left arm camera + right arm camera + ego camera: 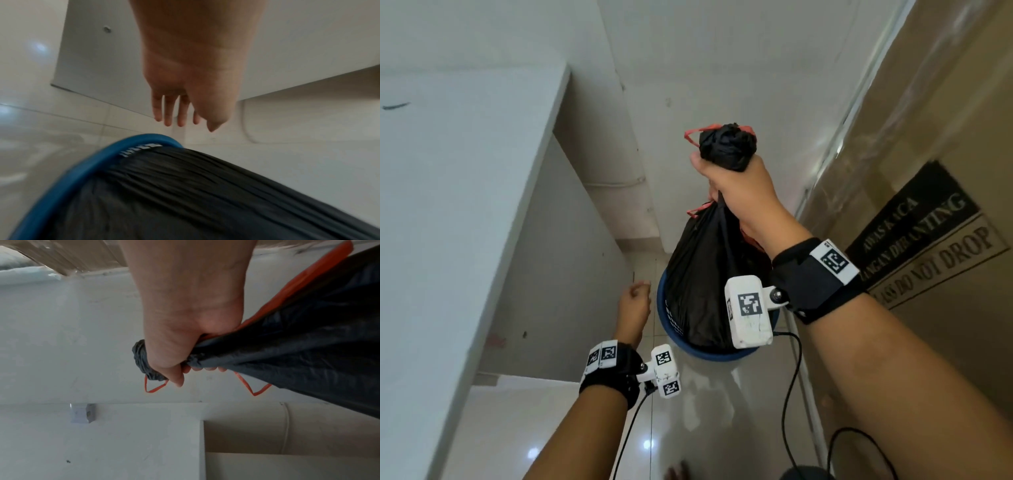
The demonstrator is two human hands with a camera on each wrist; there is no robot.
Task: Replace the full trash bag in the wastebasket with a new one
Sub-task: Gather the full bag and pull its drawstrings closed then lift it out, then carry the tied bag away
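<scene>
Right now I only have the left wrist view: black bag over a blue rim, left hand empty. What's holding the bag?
Observer: The right hand is fisted round the gathered neck of the black trash bag.
Operator: Bag clear of the bin?
Observer: No. In the head view, its lower part sits inside the blue wastebasket.
Operator: Anything close on the right?
Observer: A cardboard box printed "DO NOT DROP" stands just right of the wastebasket.

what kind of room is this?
Likely a home or small office corner: glossy tiled floor, white cabinet, blue wastebasket against a white wall, and a taped cardboard box marked "do not drop".
</scene>
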